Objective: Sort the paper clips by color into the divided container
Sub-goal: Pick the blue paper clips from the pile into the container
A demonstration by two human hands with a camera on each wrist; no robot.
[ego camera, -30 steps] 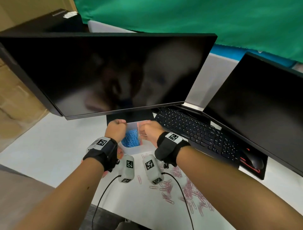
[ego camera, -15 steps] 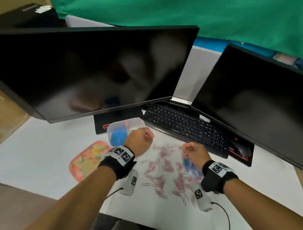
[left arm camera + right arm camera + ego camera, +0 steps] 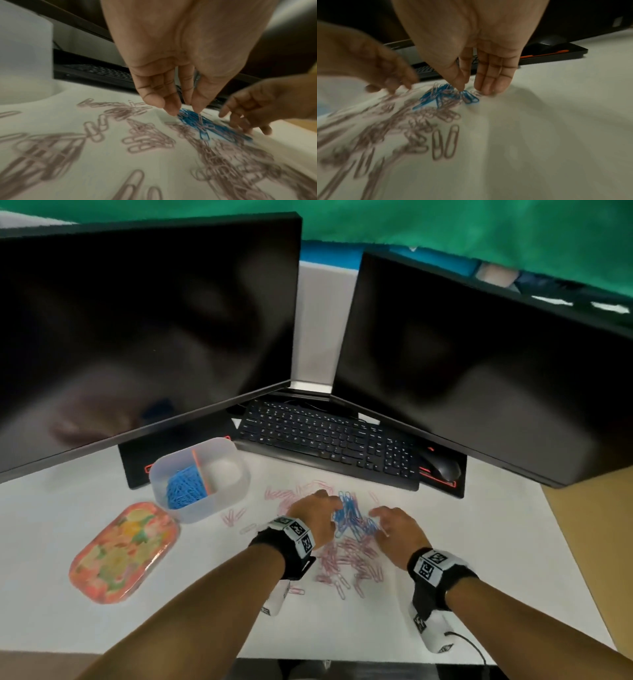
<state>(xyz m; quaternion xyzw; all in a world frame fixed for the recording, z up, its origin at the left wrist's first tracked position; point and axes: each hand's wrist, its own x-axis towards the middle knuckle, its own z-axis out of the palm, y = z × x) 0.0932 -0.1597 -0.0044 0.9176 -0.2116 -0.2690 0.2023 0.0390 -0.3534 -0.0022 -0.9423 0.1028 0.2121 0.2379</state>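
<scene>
A clear divided container (image 3: 236,470) stands at the back left; its left compartment holds blue paper clips (image 3: 185,491), and the right one looks bare. A loose bunch of blue clips (image 3: 354,518) lies on the white table among many pink clips (image 3: 346,563). My left hand (image 3: 329,508) and right hand (image 3: 380,518) flank that blue bunch. In the left wrist view the left hand (image 3: 185,111) has straight fingers (image 3: 173,111) touching the blue clips (image 3: 190,119). The right hand (image 3: 474,89) sets its thumb and straight fingertips (image 3: 491,88) down at the blue clips (image 3: 443,94).
A floral lid (image 3: 123,549) lies at the front left of the container. A black keyboard (image 3: 329,443) and mouse (image 3: 442,467) sit just behind the clips, under two dark monitors (image 3: 137,320). Bare white table lies to the right of my right hand.
Both hands have left the container and come down to the table. The left hand has moved right from beside the container, and both hands now close in on the blue bunch.
</scene>
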